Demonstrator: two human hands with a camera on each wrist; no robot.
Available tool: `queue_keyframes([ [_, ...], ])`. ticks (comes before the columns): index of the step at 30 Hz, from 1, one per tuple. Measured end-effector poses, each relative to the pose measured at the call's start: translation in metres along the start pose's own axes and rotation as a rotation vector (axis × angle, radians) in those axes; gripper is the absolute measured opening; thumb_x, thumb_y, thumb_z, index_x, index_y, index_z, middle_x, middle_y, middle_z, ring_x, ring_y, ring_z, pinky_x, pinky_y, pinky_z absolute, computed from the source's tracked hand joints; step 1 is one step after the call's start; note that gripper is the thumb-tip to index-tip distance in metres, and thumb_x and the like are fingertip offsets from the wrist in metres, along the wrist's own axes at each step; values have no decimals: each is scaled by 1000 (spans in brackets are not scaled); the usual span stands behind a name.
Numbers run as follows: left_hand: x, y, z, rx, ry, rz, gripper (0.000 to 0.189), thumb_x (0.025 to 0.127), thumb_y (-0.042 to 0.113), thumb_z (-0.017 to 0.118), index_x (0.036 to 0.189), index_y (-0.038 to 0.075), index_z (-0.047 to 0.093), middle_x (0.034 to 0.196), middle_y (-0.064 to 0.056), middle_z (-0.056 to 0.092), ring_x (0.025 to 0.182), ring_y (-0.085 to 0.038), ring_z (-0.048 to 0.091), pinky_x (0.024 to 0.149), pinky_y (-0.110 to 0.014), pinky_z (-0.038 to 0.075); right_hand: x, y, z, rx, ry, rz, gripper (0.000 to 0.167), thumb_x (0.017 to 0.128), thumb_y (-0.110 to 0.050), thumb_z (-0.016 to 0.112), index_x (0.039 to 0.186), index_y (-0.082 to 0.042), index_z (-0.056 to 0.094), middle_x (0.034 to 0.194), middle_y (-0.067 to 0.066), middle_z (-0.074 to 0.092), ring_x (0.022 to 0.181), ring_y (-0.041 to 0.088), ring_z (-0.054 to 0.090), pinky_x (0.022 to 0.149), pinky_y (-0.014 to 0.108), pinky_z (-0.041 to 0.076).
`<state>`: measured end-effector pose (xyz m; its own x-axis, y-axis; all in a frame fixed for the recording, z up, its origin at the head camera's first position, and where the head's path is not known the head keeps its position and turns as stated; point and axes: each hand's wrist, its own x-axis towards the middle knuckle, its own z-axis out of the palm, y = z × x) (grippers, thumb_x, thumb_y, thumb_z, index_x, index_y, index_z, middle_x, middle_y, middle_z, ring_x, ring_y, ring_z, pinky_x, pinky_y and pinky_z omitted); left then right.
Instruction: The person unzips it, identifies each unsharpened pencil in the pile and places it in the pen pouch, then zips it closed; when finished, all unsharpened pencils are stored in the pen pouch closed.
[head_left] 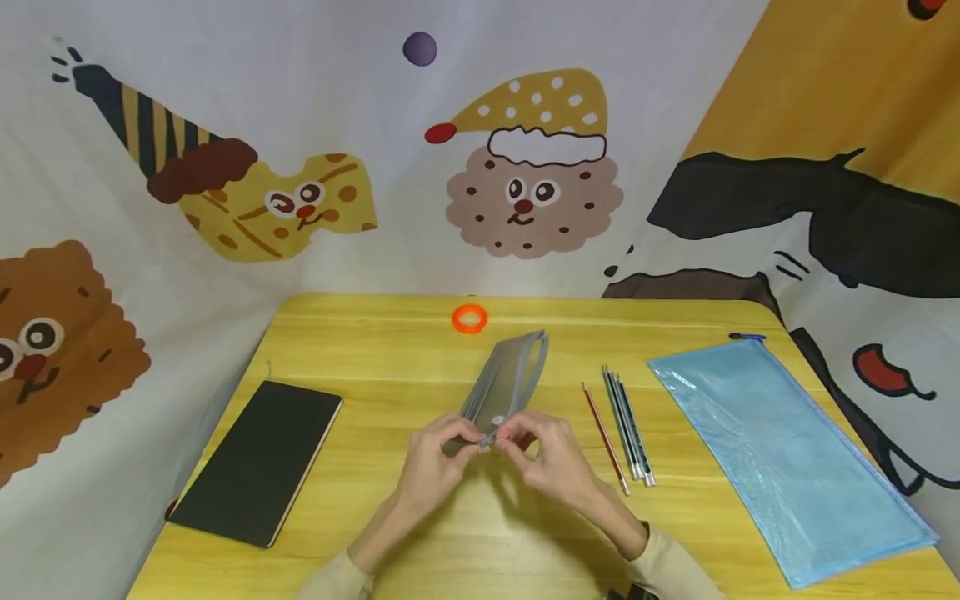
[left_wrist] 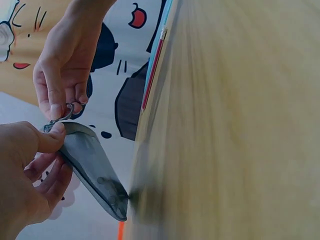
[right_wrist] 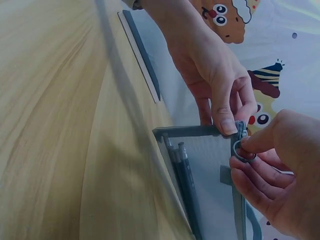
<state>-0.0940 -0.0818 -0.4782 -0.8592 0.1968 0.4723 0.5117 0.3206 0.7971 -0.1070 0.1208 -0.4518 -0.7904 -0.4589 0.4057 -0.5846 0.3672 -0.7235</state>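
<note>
A grey see-through zip pencil case [head_left: 501, 375] is held up off its near end in the middle of the table, with pens [right_wrist: 184, 170] visible inside it in the right wrist view. My left hand [head_left: 437, 458] pinches the case's near corner by the zip end, thumb on top. Between thumb and fingers my right hand [head_left: 551, 458] pinches the ring-shaped zip pull [right_wrist: 243, 151], close beside the left fingertips. A strap loop stands up along the case's right side.
To the left lies a black notebook [head_left: 258, 462]. Several pencils [head_left: 628, 425] and a red pencil [head_left: 606, 437] lie right of the hands, near a blue plastic folder [head_left: 795, 458] with a small dark blue object [head_left: 747, 337] behind it. An orange tape roll [head_left: 469, 318] sits at the back.
</note>
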Motion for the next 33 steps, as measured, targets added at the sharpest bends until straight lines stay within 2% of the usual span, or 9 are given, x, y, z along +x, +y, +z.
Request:
queue_keyframes([
  [6,7,1,-1,1,25,10,16,78,-4,81,88,6,74,91,-5,74,85,-20,71,77,-32,65,5,0,-2,-51,69,-12,16,83,7,75,89,-6,70,79,2,71,68,5,64,61,21,61],
  [16,14,1,-5,-29,54,8,15,79,-1,82,87,8,73,92,-5,73,83,-20,70,74,-32,65,14,4,-9,-104,130,-8,15,81,8,76,87,-6,71,77,2,71,65,6,64,60,25,62],
  [27,4,1,-16,-40,106,16,17,79,-1,83,89,9,74,93,-7,73,82,-17,68,73,-29,64,15,15,-13,-114,166,28,16,80,10,76,86,-3,71,78,5,72,64,7,64,59,23,61],
  [33,-3,-3,-27,-27,115,-42,22,78,-3,82,90,13,73,96,0,75,87,-11,67,77,-33,64,14,25,-20,-153,222,46,16,79,10,78,86,-3,72,76,6,72,61,10,65,57,22,61],
])
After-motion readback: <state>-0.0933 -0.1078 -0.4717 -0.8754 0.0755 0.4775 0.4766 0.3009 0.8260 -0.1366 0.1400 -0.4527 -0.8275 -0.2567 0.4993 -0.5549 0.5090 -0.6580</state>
